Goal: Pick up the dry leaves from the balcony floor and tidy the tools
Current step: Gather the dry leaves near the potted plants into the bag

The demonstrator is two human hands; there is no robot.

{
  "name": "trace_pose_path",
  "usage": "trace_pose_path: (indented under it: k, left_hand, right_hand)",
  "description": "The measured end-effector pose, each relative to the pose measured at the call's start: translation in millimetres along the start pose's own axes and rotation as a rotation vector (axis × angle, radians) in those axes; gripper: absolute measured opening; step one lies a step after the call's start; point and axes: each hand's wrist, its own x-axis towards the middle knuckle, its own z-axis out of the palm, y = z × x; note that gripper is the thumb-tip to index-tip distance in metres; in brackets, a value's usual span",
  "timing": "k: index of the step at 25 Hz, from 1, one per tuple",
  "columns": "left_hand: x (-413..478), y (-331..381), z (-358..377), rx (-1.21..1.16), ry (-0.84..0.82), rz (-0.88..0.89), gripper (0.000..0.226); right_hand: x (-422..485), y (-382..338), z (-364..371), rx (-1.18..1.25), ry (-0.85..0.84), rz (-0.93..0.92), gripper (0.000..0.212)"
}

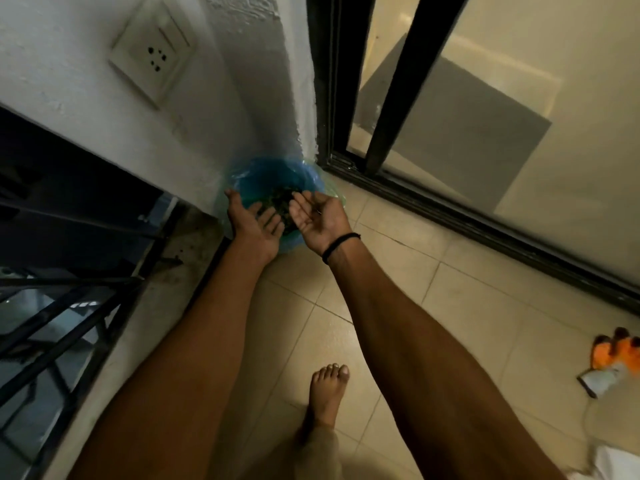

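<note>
A bin lined with a blue plastic bag (263,174) stands in the corner where the white wall meets the sliding door. Dark dry leaves (282,202) lie inside it. My left hand (254,223) and my right hand (317,216) are held palm up side by side over the bag's mouth, fingers straight and relaxed. A few leaf crumbs cling to the right fingers. Neither hand grips anything. A black band circles my right wrist.
An orange and white glove (616,358) lies on the tiled floor at the right edge. The black sliding door frame (391,84) runs along the right. A black railing (62,306) borders the left. My bare foot (327,393) stands on the tiles.
</note>
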Motion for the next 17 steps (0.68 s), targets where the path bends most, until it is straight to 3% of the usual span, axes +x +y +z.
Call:
trace_pose_path:
  k: [8,17]
  left_hand:
    - [-88.5,-132.1,70.9,0.341,-0.061,0.017,0.055]
    - [-282.5,-460.5,173.4,0.724,-0.367,-0.167,0.058]
  right_hand:
    - [-98.7,-69.0,-123.7,0.186,0.104,-0.163,0.009]
    - [-334.6,-192.8,-439.9,0.616,0.172,-0.533,0.005]
